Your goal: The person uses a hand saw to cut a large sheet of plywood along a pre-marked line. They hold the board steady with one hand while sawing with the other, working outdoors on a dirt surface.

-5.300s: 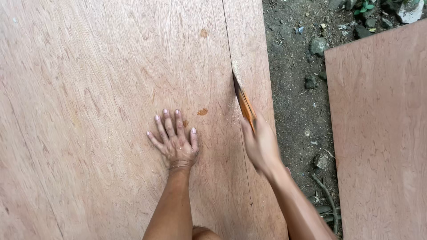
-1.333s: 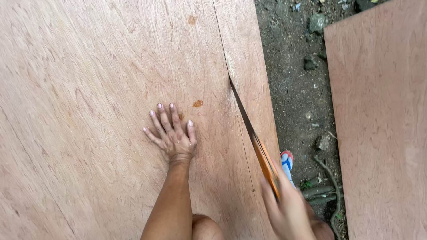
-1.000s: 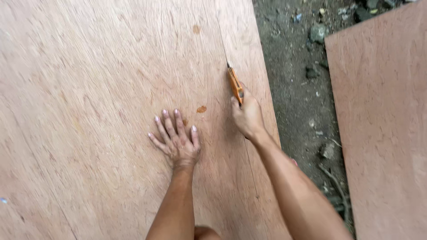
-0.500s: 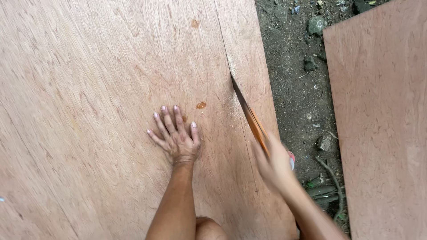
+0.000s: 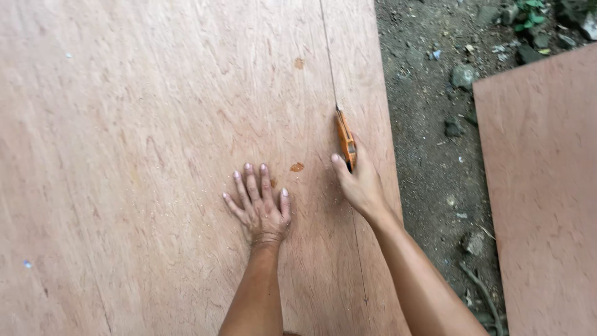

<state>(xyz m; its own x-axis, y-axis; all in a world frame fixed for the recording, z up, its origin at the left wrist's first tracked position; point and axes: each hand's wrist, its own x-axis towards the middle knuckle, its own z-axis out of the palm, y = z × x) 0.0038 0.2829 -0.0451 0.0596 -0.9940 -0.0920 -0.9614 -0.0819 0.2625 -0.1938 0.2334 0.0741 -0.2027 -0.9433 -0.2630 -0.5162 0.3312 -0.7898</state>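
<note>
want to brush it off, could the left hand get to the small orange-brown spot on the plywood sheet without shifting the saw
Probably yes. The left hand lies flat on the large pinkish plywood sheet, and the small orange-brown spot sits just beyond its fingertips with bare wood between. The right hand, gripping the orange-handled saw, is off to the side.

Sheet, left of the cut: the plywood sheet (image 5: pixel 155 124) lies bare around the flat left hand (image 5: pixel 261 208).
Cut line: the right hand (image 5: pixel 360 183) and its saw (image 5: pixel 345 140) occupy it.
Right strip: narrow, ending at stony ground (image 5: pixel 435 155).
Far right: a second board (image 5: pixel 541 186).
</note>
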